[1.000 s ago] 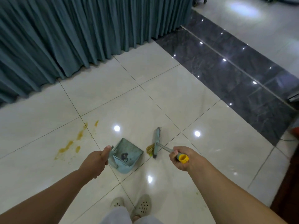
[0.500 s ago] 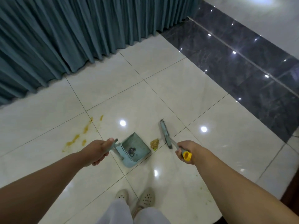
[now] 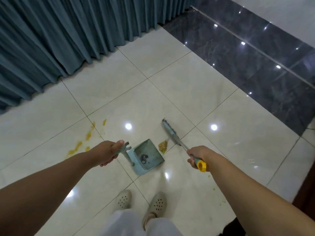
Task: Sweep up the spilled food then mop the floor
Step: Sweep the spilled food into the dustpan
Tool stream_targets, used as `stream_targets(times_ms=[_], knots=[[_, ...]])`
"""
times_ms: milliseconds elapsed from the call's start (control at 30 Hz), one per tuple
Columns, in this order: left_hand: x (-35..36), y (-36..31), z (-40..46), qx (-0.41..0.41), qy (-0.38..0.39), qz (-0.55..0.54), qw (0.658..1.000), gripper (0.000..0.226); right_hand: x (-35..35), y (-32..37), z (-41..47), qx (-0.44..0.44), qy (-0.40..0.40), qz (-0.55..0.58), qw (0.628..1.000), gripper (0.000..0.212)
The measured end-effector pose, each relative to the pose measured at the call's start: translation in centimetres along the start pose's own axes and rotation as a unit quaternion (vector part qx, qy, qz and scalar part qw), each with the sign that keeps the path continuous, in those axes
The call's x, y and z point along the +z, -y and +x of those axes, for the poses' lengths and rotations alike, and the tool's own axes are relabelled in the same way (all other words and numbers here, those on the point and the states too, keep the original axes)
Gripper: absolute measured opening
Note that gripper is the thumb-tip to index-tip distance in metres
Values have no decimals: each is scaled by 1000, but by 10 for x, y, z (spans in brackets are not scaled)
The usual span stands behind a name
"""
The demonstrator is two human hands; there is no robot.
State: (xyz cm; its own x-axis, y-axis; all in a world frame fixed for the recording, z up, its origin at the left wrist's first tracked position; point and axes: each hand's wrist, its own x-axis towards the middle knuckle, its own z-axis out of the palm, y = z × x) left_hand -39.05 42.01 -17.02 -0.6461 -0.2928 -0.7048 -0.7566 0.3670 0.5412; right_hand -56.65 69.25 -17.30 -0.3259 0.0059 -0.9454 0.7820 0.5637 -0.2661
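Head camera looks down on a glossy cream tile floor (image 3: 179,92) bordered by teal pleated curtains (image 3: 59,36) at the upper left and a dark marble strip (image 3: 255,65) at the upper right. Left hand (image 3: 106,153) is curled around the handle of a pale blue dustpan (image 3: 147,156), which sits on the floor with its open mouth facing away from the person; some dark debris lies inside it near the comb teeth. Right hand (image 3: 197,156) grips the metal shaft of a broom (image 3: 171,133) just above its yellow end cap, the blue broom head resting on the tile beyond the pan. A small pile of brownish spilled food (image 3: 162,145) lies between the broom head and the dustpan's right front corner, seemingly just touching the pan's edge. Yellow smears (image 3: 81,143) streak the tile to the left of the left hand, well apart from the pile. A few tiny greenish specks dot the floor near the right forearm. Two perforated beige clogs (image 3: 157,204) stand below the dustpan.
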Motion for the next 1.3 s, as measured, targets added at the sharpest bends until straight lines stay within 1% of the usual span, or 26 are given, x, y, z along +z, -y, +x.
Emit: stream_targets(times_ms=[67,167,433,567,667,767,900,1000,1100,1200,1300], knots=[[-2,0,5,3,3,-6,1000,64,4,0,1,-5,-7,-12,1000,13],[0,0,16,8,14,7,1000,63,13,-1,7,-4,-20,-36,999,16],[-4,8,28,19,24,45,999,62,66,-18,13,29,-8,-37,999,13],[-2,2,32,43,24,85,995,66,89,-30,6,60,26,-11,998,13],[-6,8,34,50,33,65,996,69,98,-40,-5,86,64,7,994,14],[-14,11,33,58,35,56,996,67,99,-49,-17,98,97,29,990,13],[-24,7,33,47,29,35,998,66,89,-56,-39,103,132,88,982,12],[-25,9,31,35,33,28,998,65,82,-61,-53,93,121,95,984,21],[-20,16,26,39,51,24,998,65,81,-64,-58,61,87,68,992,37],[-18,21,22,29,65,12,997,64,79,-61,-56,48,65,58,995,28],[-21,24,17,46,62,57,995,63,72,-53,-46,38,45,54,997,28]])
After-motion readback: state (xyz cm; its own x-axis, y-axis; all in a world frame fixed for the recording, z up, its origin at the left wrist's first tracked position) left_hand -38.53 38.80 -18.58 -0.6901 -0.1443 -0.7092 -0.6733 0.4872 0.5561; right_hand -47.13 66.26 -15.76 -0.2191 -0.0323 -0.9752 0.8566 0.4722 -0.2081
